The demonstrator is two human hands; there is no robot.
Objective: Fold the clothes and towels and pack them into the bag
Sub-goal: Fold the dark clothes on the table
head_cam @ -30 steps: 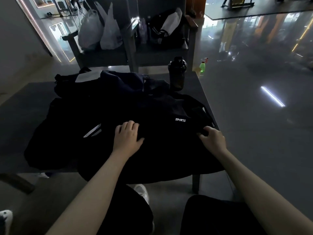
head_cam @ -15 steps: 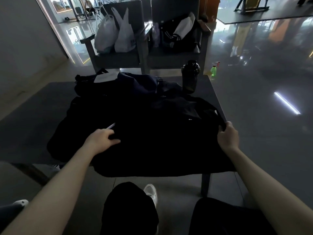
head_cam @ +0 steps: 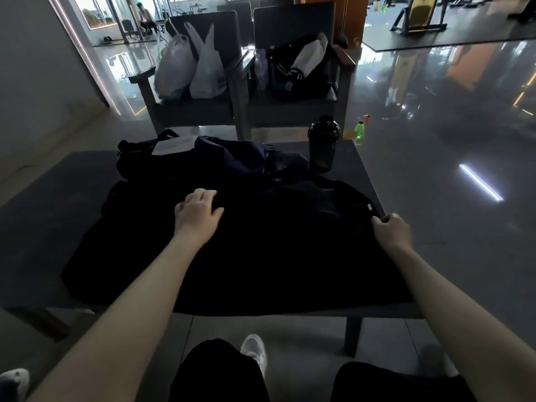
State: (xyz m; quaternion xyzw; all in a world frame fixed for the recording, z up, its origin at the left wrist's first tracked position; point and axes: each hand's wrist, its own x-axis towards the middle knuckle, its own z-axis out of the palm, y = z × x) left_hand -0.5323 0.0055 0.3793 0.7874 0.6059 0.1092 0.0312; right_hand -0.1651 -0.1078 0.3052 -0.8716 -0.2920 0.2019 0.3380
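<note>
Pinching the right edge of the black fabric garment [head_cam: 290,250] spread on the dark low table [head_cam: 43,213], the right hand [head_cam: 391,230] holds it; the left hand [head_cam: 198,211] presses it, fingers relaxed. An uneven tug could drag its overhanging near hem off.

Low dark table [head_cam: 52,204]. On it: black garment [head_cam: 261,250] spread flat, dark bag [head_cam: 220,158] behind, black shaker bottle [head_cam: 322,146] at far right.
</note>
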